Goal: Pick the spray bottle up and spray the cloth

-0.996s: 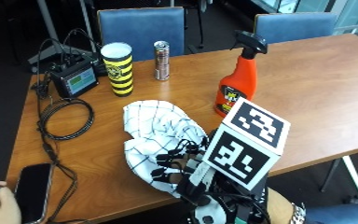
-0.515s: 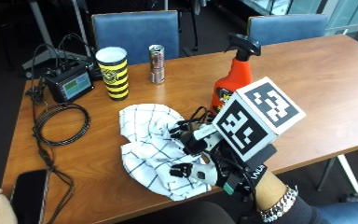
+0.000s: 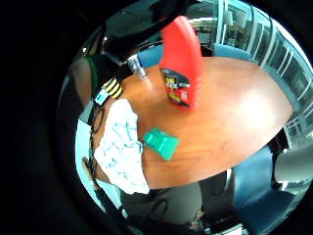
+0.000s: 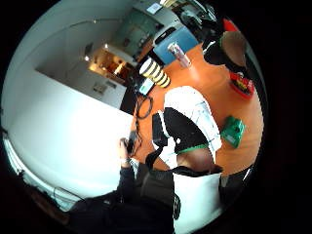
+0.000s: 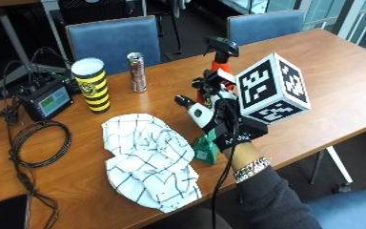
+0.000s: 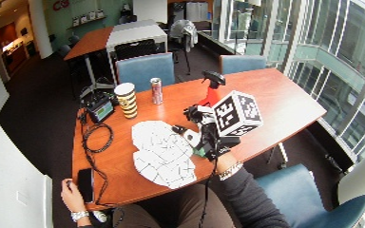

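A red spray bottle (image 5: 216, 71) with a black trigger head stands upright on the wooden table (image 5: 335, 81), right of centre. My gloved right hand (image 5: 218, 117) hovers just in front of it with fingers spread, holding nothing. In the outside view the hand covers the bottle's lower body. The white checked cloth (image 5: 148, 160) lies crumpled on the table to the hand's left, near the front edge. In the little finger side palm view the bottle (image 3: 181, 63) stands close ahead, with the cloth (image 3: 122, 147) off to one side on the table.
A small green object (image 5: 203, 151) sits on the table under my wrist, beside the cloth. Behind the cloth stand a yellow-black striped cup (image 5: 91, 83) and a slim can (image 5: 136, 71). A screen device (image 5: 46, 102), a coiled cable (image 5: 37, 143) and a phone (image 5: 8, 212) lie at the left.
My hand has moved from over the cloth's near end, away from the front edge, up to the spray bottle. Bottle and cloth have stayed put.
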